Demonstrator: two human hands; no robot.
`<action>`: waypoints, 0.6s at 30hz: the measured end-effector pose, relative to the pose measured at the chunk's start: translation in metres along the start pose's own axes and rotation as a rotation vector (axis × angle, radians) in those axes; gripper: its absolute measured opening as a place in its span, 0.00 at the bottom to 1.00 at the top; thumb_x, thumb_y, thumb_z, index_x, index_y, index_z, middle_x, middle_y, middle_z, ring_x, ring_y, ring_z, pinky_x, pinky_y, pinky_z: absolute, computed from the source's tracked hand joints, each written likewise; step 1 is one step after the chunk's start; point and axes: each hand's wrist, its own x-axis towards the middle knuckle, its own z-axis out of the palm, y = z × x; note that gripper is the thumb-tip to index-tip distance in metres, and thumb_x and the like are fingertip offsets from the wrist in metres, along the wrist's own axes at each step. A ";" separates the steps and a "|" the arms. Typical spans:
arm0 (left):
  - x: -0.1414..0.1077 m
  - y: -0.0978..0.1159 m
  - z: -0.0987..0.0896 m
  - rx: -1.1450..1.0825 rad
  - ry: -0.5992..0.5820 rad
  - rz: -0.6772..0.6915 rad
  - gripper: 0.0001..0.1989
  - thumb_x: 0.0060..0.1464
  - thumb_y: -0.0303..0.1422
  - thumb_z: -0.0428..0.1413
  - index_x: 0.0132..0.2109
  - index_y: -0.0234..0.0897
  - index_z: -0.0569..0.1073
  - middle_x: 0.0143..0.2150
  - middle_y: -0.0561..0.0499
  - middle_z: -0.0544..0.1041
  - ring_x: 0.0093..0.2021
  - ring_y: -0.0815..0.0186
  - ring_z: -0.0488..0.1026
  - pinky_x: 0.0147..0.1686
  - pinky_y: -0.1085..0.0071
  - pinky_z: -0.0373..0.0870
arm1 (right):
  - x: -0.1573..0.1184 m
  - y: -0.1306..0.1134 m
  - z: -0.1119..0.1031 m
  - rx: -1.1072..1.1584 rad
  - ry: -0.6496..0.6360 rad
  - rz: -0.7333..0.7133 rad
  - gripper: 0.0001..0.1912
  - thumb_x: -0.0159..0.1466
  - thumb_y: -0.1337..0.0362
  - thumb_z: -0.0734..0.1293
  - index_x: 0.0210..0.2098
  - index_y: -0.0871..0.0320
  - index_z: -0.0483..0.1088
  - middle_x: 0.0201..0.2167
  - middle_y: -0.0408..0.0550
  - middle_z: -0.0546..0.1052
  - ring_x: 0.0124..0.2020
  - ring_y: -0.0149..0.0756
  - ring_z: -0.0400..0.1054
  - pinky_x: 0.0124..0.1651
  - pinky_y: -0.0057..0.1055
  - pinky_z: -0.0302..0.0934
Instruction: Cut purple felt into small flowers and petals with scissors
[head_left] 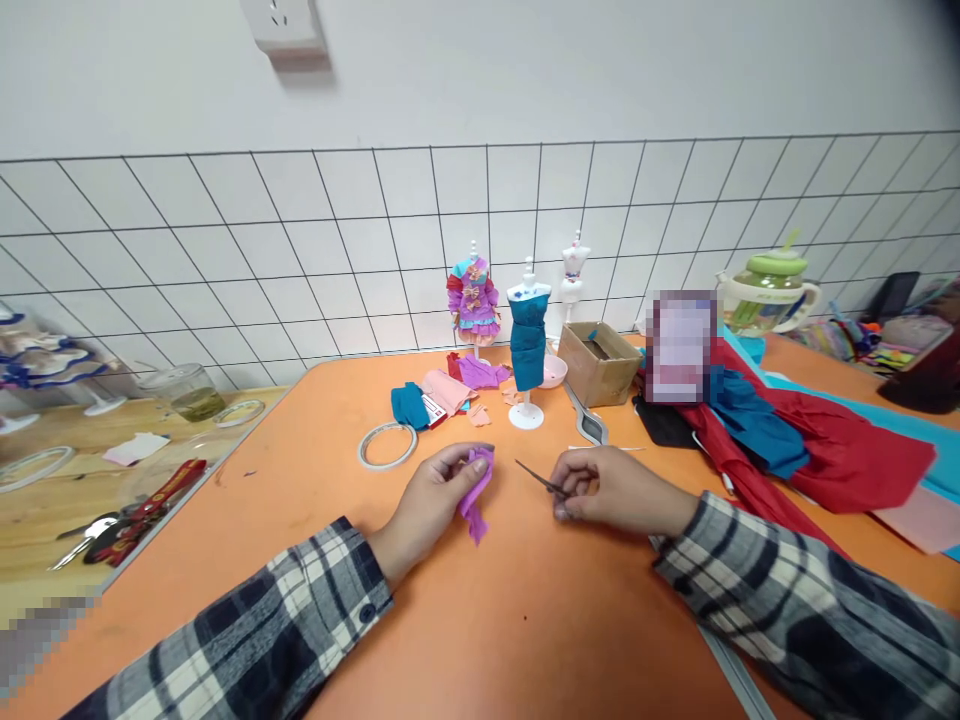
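In the head view my left hand (442, 485) pinches a strip of purple crepe paper (475, 500) between thumb and fingers, its ragged end hanging down. Across from it, my right hand (600, 488) is closed around a thin dark pointed tool (541, 478), whose tip points left towards the purple strip without touching it. Whether this is tweezers or slim scissors, I cannot tell. Behind the hands stands a small white dress form (528, 415) wrapped in a teal dress (529, 345). A second form wears a purple ruffled dress (474, 300); a third white form (574, 270) stands farther back.
A roll of tape (387, 446) lies beyond my left hand, near crumpled teal paper (411, 405) and pink paper (448, 391). Behind my right hand are a cardboard box (600, 365), a phone (681, 345), red paper (847, 430) and a lidded jug (769, 290). Keys (94, 535) lie left.
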 end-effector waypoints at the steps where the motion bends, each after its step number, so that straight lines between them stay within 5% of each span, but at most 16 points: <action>1: 0.003 0.000 -0.003 0.008 0.033 0.012 0.20 0.52 0.45 0.61 0.46 0.34 0.75 0.42 0.48 0.76 0.40 0.64 0.72 0.38 0.71 0.67 | -0.001 -0.001 -0.004 -0.217 0.106 -0.010 0.14 0.53 0.56 0.73 0.34 0.58 0.73 0.34 0.50 0.77 0.36 0.38 0.70 0.34 0.30 0.61; 5: 0.006 0.001 -0.006 0.021 0.040 0.003 0.23 0.50 0.45 0.62 0.48 0.34 0.72 0.38 0.50 0.74 0.36 0.66 0.71 0.36 0.71 0.66 | 0.002 0.003 -0.011 -0.661 0.208 0.013 0.10 0.52 0.61 0.72 0.34 0.54 0.76 0.37 0.49 0.75 0.38 0.41 0.67 0.37 0.33 0.58; 10: -0.004 0.003 0.003 0.089 -0.025 0.011 0.24 0.52 0.42 0.60 0.53 0.38 0.65 0.34 0.54 0.70 0.32 0.69 0.69 0.33 0.73 0.65 | 0.009 0.012 -0.022 -0.191 -0.077 0.242 0.35 0.52 0.64 0.70 0.58 0.54 0.60 0.26 0.39 0.70 0.21 0.30 0.64 0.24 0.27 0.58; 13: -0.007 0.004 0.005 0.131 -0.013 0.055 0.22 0.55 0.39 0.57 0.54 0.39 0.62 0.34 0.55 0.69 0.33 0.68 0.70 0.36 0.71 0.66 | 0.011 0.010 -0.028 -0.038 -0.224 0.289 0.43 0.51 0.62 0.73 0.62 0.56 0.54 0.26 0.39 0.71 0.20 0.29 0.65 0.22 0.26 0.60; 18: -0.005 0.001 0.002 0.220 0.054 0.168 0.25 0.57 0.36 0.56 0.59 0.40 0.59 0.33 0.55 0.69 0.37 0.66 0.70 0.43 0.69 0.65 | 0.031 -0.012 -0.002 -0.058 0.164 0.059 0.24 0.59 0.50 0.67 0.46 0.62 0.71 0.30 0.47 0.74 0.25 0.28 0.65 0.22 0.22 0.59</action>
